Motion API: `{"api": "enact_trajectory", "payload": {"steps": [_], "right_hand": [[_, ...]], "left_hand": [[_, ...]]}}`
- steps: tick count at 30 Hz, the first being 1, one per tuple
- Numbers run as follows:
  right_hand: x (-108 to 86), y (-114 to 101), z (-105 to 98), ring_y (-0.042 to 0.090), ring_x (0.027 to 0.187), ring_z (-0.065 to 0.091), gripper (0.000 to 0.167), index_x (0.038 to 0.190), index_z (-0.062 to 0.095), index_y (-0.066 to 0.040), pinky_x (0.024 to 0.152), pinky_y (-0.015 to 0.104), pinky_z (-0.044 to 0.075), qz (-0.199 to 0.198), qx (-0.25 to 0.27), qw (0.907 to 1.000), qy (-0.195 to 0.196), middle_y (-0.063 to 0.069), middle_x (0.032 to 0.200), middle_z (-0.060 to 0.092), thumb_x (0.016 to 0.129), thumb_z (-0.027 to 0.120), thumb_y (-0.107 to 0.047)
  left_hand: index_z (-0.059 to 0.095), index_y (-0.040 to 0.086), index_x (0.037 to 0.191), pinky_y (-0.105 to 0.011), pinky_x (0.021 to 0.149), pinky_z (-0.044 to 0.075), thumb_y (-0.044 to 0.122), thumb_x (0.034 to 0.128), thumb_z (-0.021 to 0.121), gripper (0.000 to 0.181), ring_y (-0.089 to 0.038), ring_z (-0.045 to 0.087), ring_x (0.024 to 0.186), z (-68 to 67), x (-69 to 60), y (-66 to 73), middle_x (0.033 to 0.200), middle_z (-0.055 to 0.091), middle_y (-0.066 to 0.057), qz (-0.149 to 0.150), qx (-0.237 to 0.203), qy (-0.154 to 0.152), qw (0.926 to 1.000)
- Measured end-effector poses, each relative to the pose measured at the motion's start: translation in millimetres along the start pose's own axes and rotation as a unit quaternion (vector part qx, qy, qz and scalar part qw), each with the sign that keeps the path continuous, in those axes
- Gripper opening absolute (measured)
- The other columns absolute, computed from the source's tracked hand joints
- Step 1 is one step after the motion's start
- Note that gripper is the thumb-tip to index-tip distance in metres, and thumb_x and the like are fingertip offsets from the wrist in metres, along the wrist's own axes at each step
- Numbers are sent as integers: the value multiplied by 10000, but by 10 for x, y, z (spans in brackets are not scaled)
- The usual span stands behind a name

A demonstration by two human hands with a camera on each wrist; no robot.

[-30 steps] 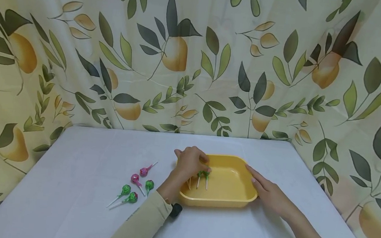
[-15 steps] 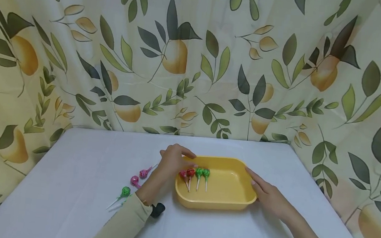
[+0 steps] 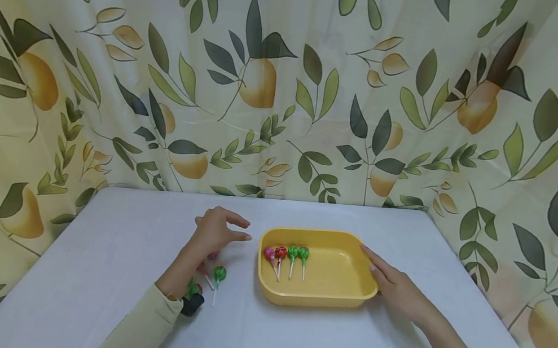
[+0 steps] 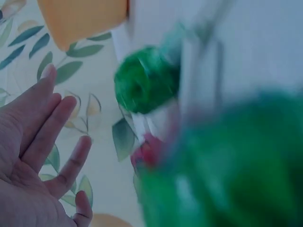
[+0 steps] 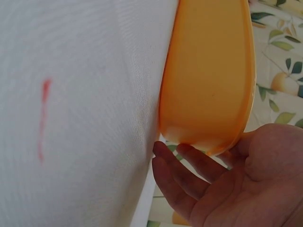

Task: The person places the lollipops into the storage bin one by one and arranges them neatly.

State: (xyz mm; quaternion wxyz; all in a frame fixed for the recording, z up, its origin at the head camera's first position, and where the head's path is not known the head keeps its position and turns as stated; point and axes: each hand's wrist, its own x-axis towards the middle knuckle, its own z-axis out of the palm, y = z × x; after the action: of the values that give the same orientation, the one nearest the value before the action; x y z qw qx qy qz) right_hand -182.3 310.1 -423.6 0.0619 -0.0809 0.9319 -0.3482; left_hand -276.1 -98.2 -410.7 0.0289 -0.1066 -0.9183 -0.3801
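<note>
My left hand (image 3: 217, 231) is held above the table, left of the yellow tray (image 3: 316, 298), with its fingers extended and nothing between them. Beneath and beside it lie several loose lollipops, partly covered by the hand and wrist. A green lollipop (image 3: 220, 273) shows in full, and a pink one (image 3: 204, 269) only in part. In the left wrist view a green lollipop (image 4: 142, 82) looms close and blurred. My right hand (image 3: 399, 291) rests its fairly straight fingers against the tray's right end. Inside the tray's left part, pink, red (image 3: 281, 252) and green lollipops (image 3: 304, 254) stand in a row.
A white cloth (image 3: 322, 346) covers the table. Behind it hangs a curtain (image 3: 288, 84) printed with leaves and fruit. The right wrist view shows a red mark (image 5: 44, 118) on the cloth. Dark straps with small devices (image 3: 192, 304) sit on the wrists.
My left hand has let go inside the tray and moved left, out over the loose lollipops. The row in the tray is now uncovered. My right hand stays at the tray's end.
</note>
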Motion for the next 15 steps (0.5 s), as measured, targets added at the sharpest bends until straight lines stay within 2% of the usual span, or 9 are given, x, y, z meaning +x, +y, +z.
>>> {"api": "enact_trajectory", "payload": {"steps": [6,11,15], "right_hand": [[15,13,6,512,1449,312,550,1658,257,-208,1075,690,329,43,6,10000,-23,217,1634,307,1141,369,-360],[10,24,-6,517,1445,315,542,1655,268,-199,1075,697,320,-11,-46,10000,31,225,1626,319,1142,377,-336],[7,25,-2,522,1444,312,546,1655,268,-199,1075,699,318,-13,-1,10000,-17,231,1624,320,1140,381,-343]], "left_hand": [[830,130,1049,-686,1017,166,224,808,914,272,-328,578,1191,-204,-115,-211,1014,773,31,-167,171,-31,9997],[831,119,1026,-677,965,205,215,810,909,249,-327,623,1122,-343,-205,-352,1006,776,9,-118,337,-48,9994],[831,118,1031,-714,972,193,191,828,890,223,-346,621,1149,-410,-277,-470,1009,779,-5,-143,458,-158,9987]]}}
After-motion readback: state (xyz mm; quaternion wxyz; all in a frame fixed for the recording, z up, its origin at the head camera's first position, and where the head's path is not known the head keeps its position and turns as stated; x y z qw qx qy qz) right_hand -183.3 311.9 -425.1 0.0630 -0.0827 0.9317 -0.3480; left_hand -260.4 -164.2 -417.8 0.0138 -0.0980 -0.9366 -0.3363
